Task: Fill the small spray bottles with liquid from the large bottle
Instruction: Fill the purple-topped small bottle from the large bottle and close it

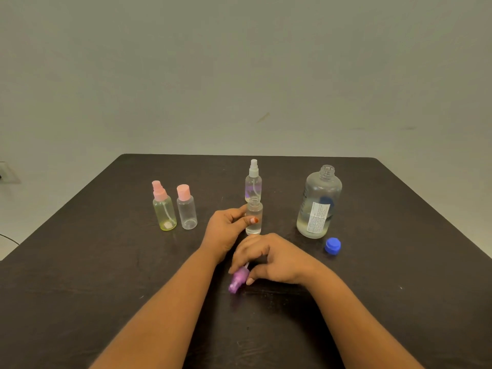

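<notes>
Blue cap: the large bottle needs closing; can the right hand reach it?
Probably: nothing stands between right hand and blue cap, though the hand pinches the purple spray head.

A dark wooden table [80, 262] stands against a plain grey-green wall [239, 62].

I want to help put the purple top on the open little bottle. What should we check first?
1. Open bottle stands upright: ok.
2. Left hand grips it steady: ok.
3. Its neck is bare, nothing covering it: ok.
4. Right hand pinches the purple top in its fingers: ok.
5. Top lined up over the neck: not ok. It is lower, nearer the person, and tilted.
6. Enough liquid inside the bottle: cannot tell, because the bottle is clear.
</notes>
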A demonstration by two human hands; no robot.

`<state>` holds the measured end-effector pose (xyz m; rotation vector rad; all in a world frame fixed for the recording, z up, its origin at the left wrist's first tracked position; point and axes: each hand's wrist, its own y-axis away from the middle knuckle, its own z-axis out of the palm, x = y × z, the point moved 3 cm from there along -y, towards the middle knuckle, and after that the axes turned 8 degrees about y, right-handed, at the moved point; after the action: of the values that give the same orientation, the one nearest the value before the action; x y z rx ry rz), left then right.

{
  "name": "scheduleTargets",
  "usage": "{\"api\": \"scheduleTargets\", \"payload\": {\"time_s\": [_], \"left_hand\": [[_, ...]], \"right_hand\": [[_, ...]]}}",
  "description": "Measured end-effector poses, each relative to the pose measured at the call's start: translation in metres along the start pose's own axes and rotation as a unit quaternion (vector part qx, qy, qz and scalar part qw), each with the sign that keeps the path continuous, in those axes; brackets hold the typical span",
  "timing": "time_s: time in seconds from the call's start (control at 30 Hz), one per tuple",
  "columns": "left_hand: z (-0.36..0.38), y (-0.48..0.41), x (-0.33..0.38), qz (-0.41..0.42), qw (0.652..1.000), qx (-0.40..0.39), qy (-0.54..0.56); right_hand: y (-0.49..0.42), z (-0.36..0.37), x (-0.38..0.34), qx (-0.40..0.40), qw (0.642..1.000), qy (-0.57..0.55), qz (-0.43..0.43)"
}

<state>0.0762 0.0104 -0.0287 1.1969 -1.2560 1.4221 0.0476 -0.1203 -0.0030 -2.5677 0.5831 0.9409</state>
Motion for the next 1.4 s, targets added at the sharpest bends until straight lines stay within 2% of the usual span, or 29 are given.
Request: {"api": "scheduleTargets", "payload": {"time_s": [0.1, 0.2, 0.27, 0.37, 0.7, 1.0, 1.4], "left_hand": [[0.001, 0.004, 0.000, -0.017, 0.999, -0.015, 0.035], [0.001, 0.003, 0.001, -0.011, 0.999, 0.001, 0.039], [0.003, 0.001, -0.001, -0.019, 0.999, -0.001, 0.040], [0.003, -0.001, -0.004, -0.021, 0.999, -0.005, 0.048], [0.001, -0.004, -0.008, -0.013, 0.999, -0.007, 0.035], [0.001, -0.001, -0.003, -0.002, 1.000, 0.007, 0.018], [0.000, 0.001, 0.001, -0.001, 1.000, 0.000, 0.012]], "right_hand": [[0.001, -0.018, -0.006, 0.098, 0.987, -0.130, -0.009], [-0.006, -0.041, -0.011, 0.219, 0.936, -0.275, -0.032], [-0.014, -0.057, -0.012, 0.288, 0.902, -0.320, -0.040], [-0.025, -0.075, -0.014, 0.336, 0.869, -0.358, -0.057], [-0.038, -0.059, 0.011, 0.366, 0.846, -0.386, -0.019], [-0.032, -0.024, 0.041, 0.392, 0.851, -0.340, 0.078], [-0.030, -0.022, 0.043, 0.399, 0.855, -0.313, 0.108]]}}
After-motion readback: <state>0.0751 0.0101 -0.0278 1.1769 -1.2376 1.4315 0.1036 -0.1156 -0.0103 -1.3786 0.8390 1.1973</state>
